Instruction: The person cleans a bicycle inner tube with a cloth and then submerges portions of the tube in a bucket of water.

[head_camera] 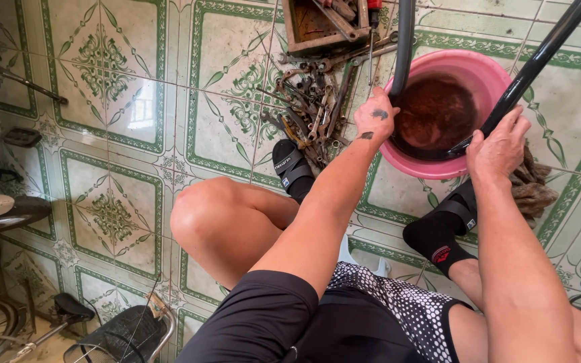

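While the person sat low over the tiled floor [136,101], both hands worked a black bicycle inner tube [532,64] looped down into a pink plastic basin [485,70] of rusty-brown water [435,111]. Basin stood near the top right corner of the floor as seen, w/ a brown rag [532,188] tucked just beside its right side.

Left hand [374,117] rested on the basin's left rim, grip closed round the tube's left run where it dipped into the water; smudges of black grease showed on the back of the hand. Right hand [499,148] sat at the basin's right rim, fingers curled shut on the tube's other run. Lowest part of the loop lay under water btwn the two hands.

Step in hand, as I judged it: a leak check, tube section submerged to watch for bubbles. Next move would prob. call for feeding the tube round thru both grips, keeping the wet section pressed under, w/o tipping the basin.

Just left of the basin lay a heap of rusty wrenches [311,111], and a wooden tool box [321,23] stood at the top edge. Black-socked feet in sandals flanked the basin. Bike parts, incl. a saddle [72,309] and wire basket [126,336], crowded the bottom left corner.
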